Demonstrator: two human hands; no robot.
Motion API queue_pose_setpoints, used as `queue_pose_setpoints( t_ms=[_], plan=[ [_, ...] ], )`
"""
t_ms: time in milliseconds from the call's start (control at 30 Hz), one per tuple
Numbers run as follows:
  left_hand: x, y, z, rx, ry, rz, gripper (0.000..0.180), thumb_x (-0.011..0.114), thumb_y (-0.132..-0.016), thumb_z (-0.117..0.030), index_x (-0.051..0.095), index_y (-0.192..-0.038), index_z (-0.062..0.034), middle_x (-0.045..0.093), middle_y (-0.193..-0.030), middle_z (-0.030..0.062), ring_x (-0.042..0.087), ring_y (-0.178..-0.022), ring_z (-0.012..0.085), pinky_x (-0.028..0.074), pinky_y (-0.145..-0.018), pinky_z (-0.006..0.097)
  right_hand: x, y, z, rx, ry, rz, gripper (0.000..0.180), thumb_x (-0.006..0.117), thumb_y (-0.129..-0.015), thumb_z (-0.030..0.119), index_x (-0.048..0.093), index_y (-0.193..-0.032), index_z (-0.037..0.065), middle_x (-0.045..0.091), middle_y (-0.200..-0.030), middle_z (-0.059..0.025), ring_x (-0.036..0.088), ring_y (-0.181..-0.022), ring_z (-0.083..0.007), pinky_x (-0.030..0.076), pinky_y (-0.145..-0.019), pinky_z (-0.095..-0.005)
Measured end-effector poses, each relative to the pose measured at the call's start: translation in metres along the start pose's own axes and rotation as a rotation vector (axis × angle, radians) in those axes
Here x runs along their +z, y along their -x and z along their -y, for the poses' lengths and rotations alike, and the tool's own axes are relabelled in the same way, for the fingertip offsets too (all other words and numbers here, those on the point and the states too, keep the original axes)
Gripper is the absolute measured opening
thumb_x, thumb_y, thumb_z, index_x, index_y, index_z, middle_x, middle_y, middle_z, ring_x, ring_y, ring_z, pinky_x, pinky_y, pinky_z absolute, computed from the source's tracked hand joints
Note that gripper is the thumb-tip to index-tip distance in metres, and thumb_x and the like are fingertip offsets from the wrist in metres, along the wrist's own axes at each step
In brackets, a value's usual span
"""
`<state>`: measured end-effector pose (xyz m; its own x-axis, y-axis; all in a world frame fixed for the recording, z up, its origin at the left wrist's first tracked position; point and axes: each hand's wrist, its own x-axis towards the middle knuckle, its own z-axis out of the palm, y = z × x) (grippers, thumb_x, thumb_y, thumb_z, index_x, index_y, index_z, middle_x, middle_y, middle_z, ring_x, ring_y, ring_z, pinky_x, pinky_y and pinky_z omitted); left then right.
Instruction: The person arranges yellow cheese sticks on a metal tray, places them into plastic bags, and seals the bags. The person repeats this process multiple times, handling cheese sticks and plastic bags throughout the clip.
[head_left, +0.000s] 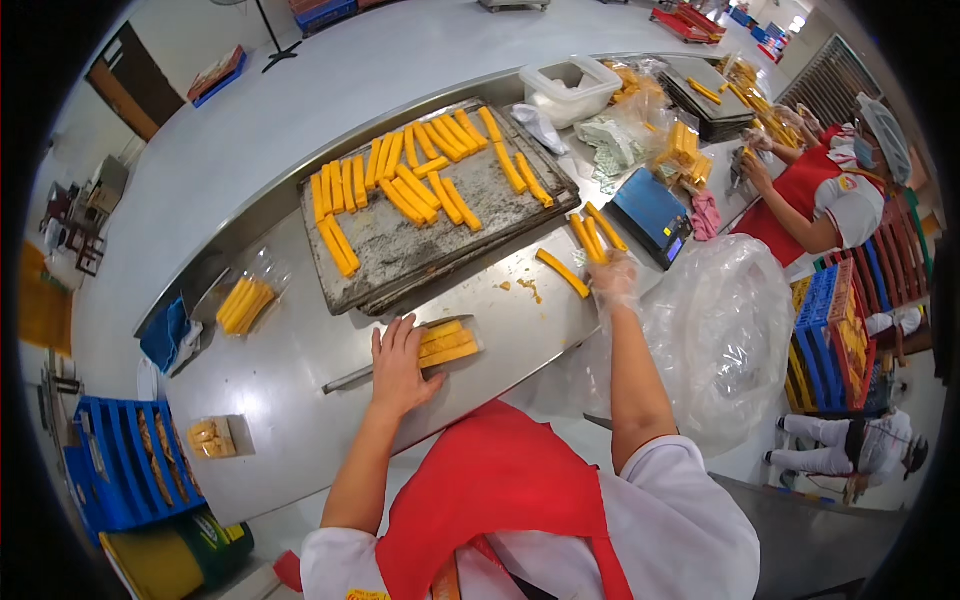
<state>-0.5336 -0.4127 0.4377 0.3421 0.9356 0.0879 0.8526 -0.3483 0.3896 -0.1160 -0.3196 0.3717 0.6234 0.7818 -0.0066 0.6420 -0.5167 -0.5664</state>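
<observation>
Your gloved right hand (612,275) is reaching, fingers loose and grasping nothing, toward the loose yellow stick (562,272) lying just left of it (long axis running far-left to near-right), while your left hand (398,362) is pressing flat on the clear pack of sticks (447,344).

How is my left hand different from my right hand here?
The left hand is bare and lies flat beside a clear pack of yellow sticks; the right hand wears a thin clear glove and reaches farther out to loose yellow sticks. Both are over the steel table.

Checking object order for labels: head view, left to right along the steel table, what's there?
Blue crate → small clear pack of yellow sticks → left hand on a clear pack of sticks → loose stick → gloved right hand → blue scale → pink cloth.
</observation>
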Motion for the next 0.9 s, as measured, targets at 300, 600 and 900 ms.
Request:
queue_pose_setpoints(
  t_ms=[300,600,900],
  plan=[
    [-0.004,0.0,0.006,0.031,0.069,0.027,0.081,0.086,-0.061,-0.035,0.051,-0.13,-0.0094,0.045,-0.145,0.0137,0.037,-0.137,0.0368,0.025,-0.116,0.059,-0.023,0.027,-0.019,-0.104,-0.436,0.06,0.033,0.075,-0.077,0.015,0.066,-0.106,0.002,0.069,-0.098,-0.0123,0.066,-0.09,-0.0236,0.051,-0.084,-0.0345],
    [0.0,0.002,0.01,0.069,0.103,-0.033,0.078,0.085,-0.06,-0.032,0.053,-0.127,-0.0081,0.048,-0.142,0.0146,0.041,-0.134,0.0376,0.029,-0.115,0.055,-0.023,0.112,0.06,-1.111,0.06,0.021,0.033,0.075,-0.069,0.005,0.061,-0.099,0.012,0.063,-0.099,-0.0104,0.059,-0.084,-0.0322,0.049,-0.077,-0.0434],
    [-0.002,0.008,0.009,0.088,0.106,-0.052,0.075,0.084,-0.059,-0.026,0.054,-0.125,-0.0064,0.051,-0.14,0.0164,0.044,-0.131,0.0393,0.032,-0.113,0.052,0.004,0.131,0.037,-1.069,0.045,-0.017,0.031,0.072,-0.073,0.005,0.06,-0.101,0.012,0.063,-0.103,-0.0102,0.059,-0.084,-0.0307,0.049,-0.077,-0.0436]
  ],
)
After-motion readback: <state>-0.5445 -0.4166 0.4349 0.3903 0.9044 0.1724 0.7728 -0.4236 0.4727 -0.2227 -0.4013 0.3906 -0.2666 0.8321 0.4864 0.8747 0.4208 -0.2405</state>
